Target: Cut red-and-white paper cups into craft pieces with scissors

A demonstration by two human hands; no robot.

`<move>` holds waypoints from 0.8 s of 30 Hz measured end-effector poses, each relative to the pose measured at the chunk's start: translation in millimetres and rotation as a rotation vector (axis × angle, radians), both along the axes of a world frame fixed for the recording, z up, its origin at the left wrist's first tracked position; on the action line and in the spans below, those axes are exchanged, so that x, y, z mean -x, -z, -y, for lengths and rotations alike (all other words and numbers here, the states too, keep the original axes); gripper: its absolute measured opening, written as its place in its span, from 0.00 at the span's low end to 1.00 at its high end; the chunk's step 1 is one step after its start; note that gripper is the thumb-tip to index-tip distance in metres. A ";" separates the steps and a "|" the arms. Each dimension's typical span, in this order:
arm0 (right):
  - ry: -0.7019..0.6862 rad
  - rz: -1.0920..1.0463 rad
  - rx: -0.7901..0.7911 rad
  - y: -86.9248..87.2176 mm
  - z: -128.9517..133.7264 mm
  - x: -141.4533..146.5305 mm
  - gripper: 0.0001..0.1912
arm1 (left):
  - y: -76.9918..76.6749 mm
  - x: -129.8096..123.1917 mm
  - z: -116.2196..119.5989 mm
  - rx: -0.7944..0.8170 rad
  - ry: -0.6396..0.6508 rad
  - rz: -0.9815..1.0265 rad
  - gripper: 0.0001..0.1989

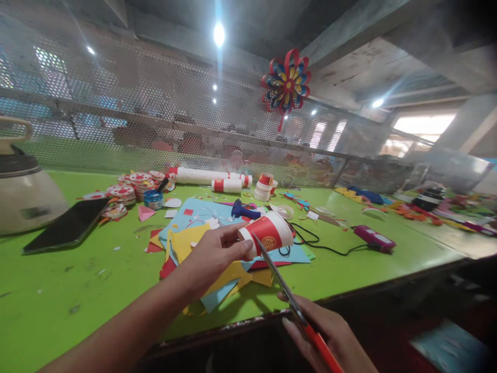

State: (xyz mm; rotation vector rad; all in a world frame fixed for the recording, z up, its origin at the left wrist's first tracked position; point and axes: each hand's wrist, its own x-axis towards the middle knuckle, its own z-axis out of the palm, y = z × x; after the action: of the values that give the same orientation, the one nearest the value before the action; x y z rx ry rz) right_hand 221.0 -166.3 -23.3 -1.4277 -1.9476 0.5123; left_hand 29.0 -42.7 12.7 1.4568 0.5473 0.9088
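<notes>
A red and white paper cup [272, 230] lies sideways in my left hand [223, 246], its rim facing right. My fingers are wrapped around the cup's base. My right hand [324, 329] grips scissors with red handles [319, 346], near the table's front edge. The metal blades point up and left, and their tips touch or nearly touch the cup's red side. Whether the blades have cut into it I cannot tell. Beneath the cup are yellow paper [186, 243], blue paper [298, 254] and red scraps.
A blue glue gun [244, 210] lies behind the cup. Stacked cups [264, 187], a blue jar [153, 199], a black phone [68, 226] and a kettle [27, 197] stand around. A purple device [374, 238] with a black cord lies right. A paper flower [288, 84] hangs above.
</notes>
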 end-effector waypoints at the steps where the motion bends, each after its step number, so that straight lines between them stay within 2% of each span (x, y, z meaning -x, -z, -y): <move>1: 0.000 0.005 -0.010 0.6 -0.5 0.6 0.12 | -0.3 -0.2 0.1 -0.006 -0.004 -0.007 0.11; 5: 0.005 0.052 -0.064 7.5 -1.8 -0.2 0.12 | -1.4 -1.1 1.5 -0.001 -0.027 -0.020 0.09; 9: 0.010 0.082 -0.251 18.5 -1.9 -4.9 0.12 | -1.1 -3.1 4.0 0.031 -0.042 0.010 0.14; 14: 0.016 0.132 -0.141 17.9 -0.7 -6.4 0.09 | 0.2 -2.2 2.1 0.147 -0.027 0.121 0.18; 19: 0.019 0.150 -0.121 15.9 2.1 -8.9 0.10 | 1.1 3.8 -3.9 0.344 0.099 0.175 0.17; 24: 0.013 0.142 -0.120 15.5 2.8 -13.6 0.13 | 5.7 3.6 -5.9 0.291 0.161 0.206 0.17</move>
State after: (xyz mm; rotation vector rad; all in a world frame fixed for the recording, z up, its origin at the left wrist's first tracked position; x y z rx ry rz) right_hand 234.6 -169.1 -38.8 -1.4327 -2.0419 0.2899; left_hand 25.4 -36.8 7.0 1.1128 0.3851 0.8037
